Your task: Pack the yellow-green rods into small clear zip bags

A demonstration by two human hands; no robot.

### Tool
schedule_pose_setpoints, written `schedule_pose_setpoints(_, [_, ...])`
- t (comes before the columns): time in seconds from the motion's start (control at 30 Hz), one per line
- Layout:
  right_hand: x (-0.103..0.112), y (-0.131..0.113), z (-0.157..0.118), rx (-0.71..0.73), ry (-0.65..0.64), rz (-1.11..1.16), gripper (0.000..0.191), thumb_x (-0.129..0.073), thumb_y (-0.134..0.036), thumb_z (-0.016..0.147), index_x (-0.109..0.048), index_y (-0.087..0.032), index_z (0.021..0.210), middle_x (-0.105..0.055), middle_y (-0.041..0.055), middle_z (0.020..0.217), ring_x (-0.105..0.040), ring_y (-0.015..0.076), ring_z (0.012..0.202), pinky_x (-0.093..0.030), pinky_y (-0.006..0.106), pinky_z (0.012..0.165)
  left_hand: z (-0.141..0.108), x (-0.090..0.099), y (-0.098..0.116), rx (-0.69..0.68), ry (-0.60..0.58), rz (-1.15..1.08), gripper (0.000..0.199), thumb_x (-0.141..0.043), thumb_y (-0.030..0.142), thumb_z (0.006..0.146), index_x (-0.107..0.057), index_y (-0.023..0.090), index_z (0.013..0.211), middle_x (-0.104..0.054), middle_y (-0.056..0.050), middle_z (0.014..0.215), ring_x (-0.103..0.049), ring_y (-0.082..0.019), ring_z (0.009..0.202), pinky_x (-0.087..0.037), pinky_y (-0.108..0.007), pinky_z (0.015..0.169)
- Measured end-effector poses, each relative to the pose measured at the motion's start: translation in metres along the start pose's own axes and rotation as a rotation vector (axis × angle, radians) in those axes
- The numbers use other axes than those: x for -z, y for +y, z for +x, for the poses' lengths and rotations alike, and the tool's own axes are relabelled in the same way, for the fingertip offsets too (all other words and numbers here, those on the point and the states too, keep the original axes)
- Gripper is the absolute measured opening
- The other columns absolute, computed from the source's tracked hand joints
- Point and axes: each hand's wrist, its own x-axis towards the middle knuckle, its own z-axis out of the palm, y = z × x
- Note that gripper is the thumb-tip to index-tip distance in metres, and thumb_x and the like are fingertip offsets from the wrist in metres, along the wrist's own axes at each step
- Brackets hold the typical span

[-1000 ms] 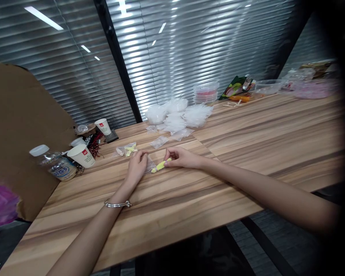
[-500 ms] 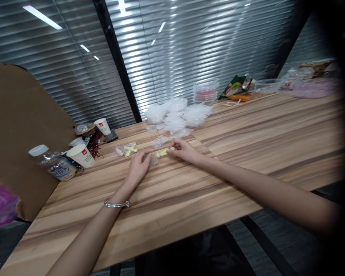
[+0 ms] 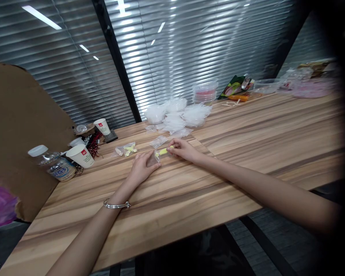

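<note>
Between the thumb and fingers of my left hand (image 3: 143, 165) is a small clear plastic bag (image 3: 156, 156), held low over the table. My right hand (image 3: 181, 149) pinches a small yellow piece (image 3: 163, 151), whose left end is at the mouth of the bag. How far it reaches inside I cannot tell. Just left of my left hand lies a clear bag holding yellow pieces (image 3: 130, 148), beside another small bag with a pale piece (image 3: 119, 151). A flat clear bag (image 3: 158, 142) lies behind my hands.
A heap of clear bags (image 3: 175, 119) sits at the back, with stacked plastic tubs (image 3: 205, 92) behind it. Paper cups (image 3: 82, 156) and a bottle (image 3: 56, 165) stand left, before a cardboard panel (image 3: 23, 126). An orange tool (image 3: 238, 98) lies far right.
My left thumb has spread away from the fingers, and the bag between them now stands opened. The yellow piece in my right hand has its end at the bag's mouth.
</note>
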Motion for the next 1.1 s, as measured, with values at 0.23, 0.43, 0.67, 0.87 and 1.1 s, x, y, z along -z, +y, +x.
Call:
schedule_pose_setpoints(0.23, [-0.001,0.001,0.000,0.064,-0.004,-0.068,0.036,-0.060,-0.046,0.079,-0.057,-0.012,0.089,-0.056,0.0012,0.074,-0.044,0.0065,0.060,-0.033,0.018,0.053,-0.004,0.002,0.009,0.049,0.081,0.058,0.069,-0.063,0.063,0.066,-0.052,0.032,0.126,-0.055,-0.005,0.120,-0.038,-0.030,0.115,-0.031,-0.050,0.102])
schedule_pose_setpoints(0.43, [-0.002,0.005,0.002,0.089,-0.055,-0.037,0.035,-0.060,-0.044,0.079,-0.059,-0.013,0.096,-0.060,0.0042,0.088,-0.054,0.0105,0.075,-0.041,0.021,0.064,-0.005,0.004,0.015,0.013,0.118,0.073,0.058,-0.067,0.055,0.067,-0.056,0.032,0.119,-0.056,-0.004,0.114,-0.039,-0.026,0.115,-0.030,-0.047,0.104])
schedule_pose_setpoints(0.67, [-0.004,-0.005,-0.001,0.097,-0.109,0.005,0.039,-0.059,-0.044,0.081,-0.057,-0.013,0.103,-0.058,0.0025,0.084,-0.049,0.0075,0.067,-0.038,0.018,0.058,-0.002,0.008,0.018,-0.047,0.178,0.066,0.052,-0.068,0.049,0.068,-0.058,0.028,0.115,-0.058,-0.004,0.115,-0.043,-0.024,0.116,-0.030,-0.045,0.107])
schedule_pose_setpoints(0.87, [-0.008,-0.009,-0.006,0.109,-0.124,0.044,0.037,-0.061,-0.045,0.080,-0.053,-0.014,0.098,-0.057,0.0004,0.075,-0.047,0.0068,0.061,-0.033,0.016,0.052,-0.002,0.010,0.020,-0.128,0.214,0.025,0.049,-0.070,0.044,0.069,-0.059,0.026,0.113,-0.062,-0.003,0.115,-0.046,-0.024,0.117,-0.034,-0.044,0.106])
schedule_pose_setpoints(1.1, [-0.009,-0.008,-0.004,0.124,-0.102,0.006,0.036,-0.061,-0.047,0.079,-0.057,-0.012,0.088,-0.062,0.0040,0.081,-0.052,0.0090,0.066,-0.039,0.019,0.056,-0.004,0.013,0.022,-0.245,0.254,0.014,0.045,-0.066,0.038,0.074,-0.056,0.026,0.117,-0.059,-0.004,0.115,-0.052,-0.018,0.111,-0.041,-0.037,0.101])
